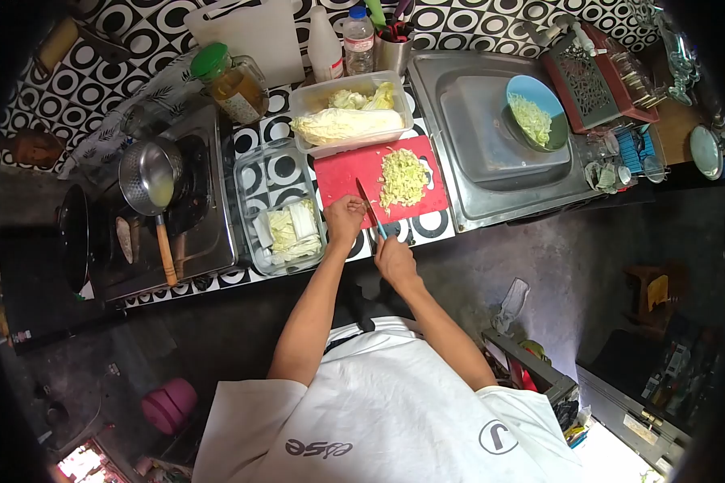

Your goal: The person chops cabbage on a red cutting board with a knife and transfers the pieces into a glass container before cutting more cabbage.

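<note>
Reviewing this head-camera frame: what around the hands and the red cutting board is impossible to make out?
- Knife: the handle is hidden inside the right hand; only the blade shows.
- Left hand: seen from above, so what its fingers press on the cutting board is hidden.
- Pot: glare hides the contents.
- Bottle: label too small to read.
- Frame corners: blacked out by the lens edge.

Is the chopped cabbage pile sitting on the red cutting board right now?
Yes: the chopped cabbage pile lies on the red cutting board, apart from the right hand holding the knife.
</note>
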{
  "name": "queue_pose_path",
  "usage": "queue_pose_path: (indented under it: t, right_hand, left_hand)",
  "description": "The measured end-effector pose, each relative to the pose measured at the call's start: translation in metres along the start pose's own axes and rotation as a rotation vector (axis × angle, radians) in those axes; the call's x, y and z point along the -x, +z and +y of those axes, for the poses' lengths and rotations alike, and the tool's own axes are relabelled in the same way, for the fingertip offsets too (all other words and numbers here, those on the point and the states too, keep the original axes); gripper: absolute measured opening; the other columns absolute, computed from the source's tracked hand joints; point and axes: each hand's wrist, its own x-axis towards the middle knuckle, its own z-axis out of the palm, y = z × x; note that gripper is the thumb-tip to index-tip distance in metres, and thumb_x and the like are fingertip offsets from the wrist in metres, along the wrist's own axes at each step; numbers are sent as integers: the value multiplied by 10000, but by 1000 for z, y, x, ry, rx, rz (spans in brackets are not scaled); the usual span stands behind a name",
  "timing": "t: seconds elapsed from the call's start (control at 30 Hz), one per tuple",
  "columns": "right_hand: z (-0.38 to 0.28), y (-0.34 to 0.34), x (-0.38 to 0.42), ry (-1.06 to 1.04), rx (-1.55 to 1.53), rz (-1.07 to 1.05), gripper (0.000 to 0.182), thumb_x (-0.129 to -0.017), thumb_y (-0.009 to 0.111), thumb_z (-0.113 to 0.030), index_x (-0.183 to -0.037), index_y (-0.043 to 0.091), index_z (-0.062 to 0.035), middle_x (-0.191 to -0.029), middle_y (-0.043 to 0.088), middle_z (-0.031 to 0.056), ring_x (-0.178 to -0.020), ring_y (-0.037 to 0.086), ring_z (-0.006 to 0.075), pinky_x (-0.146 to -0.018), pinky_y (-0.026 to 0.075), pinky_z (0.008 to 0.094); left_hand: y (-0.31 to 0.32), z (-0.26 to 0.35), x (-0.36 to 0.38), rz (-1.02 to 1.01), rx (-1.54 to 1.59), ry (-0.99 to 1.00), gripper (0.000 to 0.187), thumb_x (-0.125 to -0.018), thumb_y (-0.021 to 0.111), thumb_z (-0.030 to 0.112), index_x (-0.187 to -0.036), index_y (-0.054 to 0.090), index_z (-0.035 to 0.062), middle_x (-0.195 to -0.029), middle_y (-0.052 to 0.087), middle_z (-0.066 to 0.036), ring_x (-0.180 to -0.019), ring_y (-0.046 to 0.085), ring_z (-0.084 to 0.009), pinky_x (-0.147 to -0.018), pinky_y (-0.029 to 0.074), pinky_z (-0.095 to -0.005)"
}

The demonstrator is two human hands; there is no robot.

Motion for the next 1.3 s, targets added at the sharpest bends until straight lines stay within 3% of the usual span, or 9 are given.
queue_pose_path:
  t: [0.23,0.37,0.43,0.57,0.67,1.03,1.17,1.23,1.3]
  right_hand:
    - [1,-8,0,7,27,-6,421,-925,388,-332,-891,547,56,-825,606,305,-827,600,454,-738,482,506]
    - [6,-3,-4,-22,17,86,437,-917,406,-327,-837,583,64,-754,593,313,-765,594,468,-684,480,517]
    - [-7,-16,-10,-17,-16,10,453,-918,404,-339,-856,577,76,-834,603,309,-832,593,460,-756,477,504]
    - [-17,-29,-1,-16,11,-72,455,-920,400,-338,-855,588,71,-831,603,306,-830,593,458,-746,482,499]
    - [3,-3,3,-5,43,-17,434,-925,391,-336,-884,551,65,-825,603,307,-820,594,461,-734,486,497]
    - [5,-6,-6,-74,72,58,408,-927,396,-304,-881,525,80,-763,604,300,-761,609,448,-682,499,496]
    - [-9,-19,-19,-104,57,-28,408,-923,395,-303,-894,551,73,-824,601,310,-827,598,452,-747,478,503]
    - [-9,-15,-11,-94,57,-40,398,-922,394,-293,-894,564,65,-846,598,313,-848,591,455,-769,470,500]
    - [-1,-4,4,-79,8,49,398,-909,422,-281,-808,564,78,-754,587,325,-757,594,466,-685,478,520]
  left_hand:
    - [0,1,3,15,9,6,100,-712,675,24,-789,631,-22,-645,642,-123,-594,633,-168,-567,491,-265]
    - [-3,3,5,9,-42,-36,107,-703,687,25,-779,633,-29,-661,632,-131,-584,628,-190,-559,486,-282]
    - [-9,7,7,69,-125,101,91,-686,699,32,-736,649,-25,-674,621,-129,-589,621,-211,-557,483,-293]
    - [-8,-10,0,9,-89,78,87,-657,716,54,-694,666,-8,-701,607,-134,-603,611,-238,-573,486,-313]
    - [-4,-9,0,-12,-154,111,75,-637,714,57,-684,678,10,-705,606,-130,-645,604,-253,-603,483,-334]
    - [-1,-8,9,-18,-224,81,114,-695,661,114,-745,680,13,-658,586,-178,-645,586,-323,-622,457,-396]
    - [-3,-9,9,-32,-243,130,136,-699,662,140,-768,690,26,-670,593,-190,-651,589,-321,-612,467,-396]
    - [-2,-6,10,-22,-222,108,156,-717,652,142,-805,689,19,-681,598,-170,-627,598,-282,-597,469,-354]
    - [-2,-5,10,-28,-214,89,147,-708,642,133,-792,689,22,-690,597,-181,-641,595,-300,-610,472,-368]
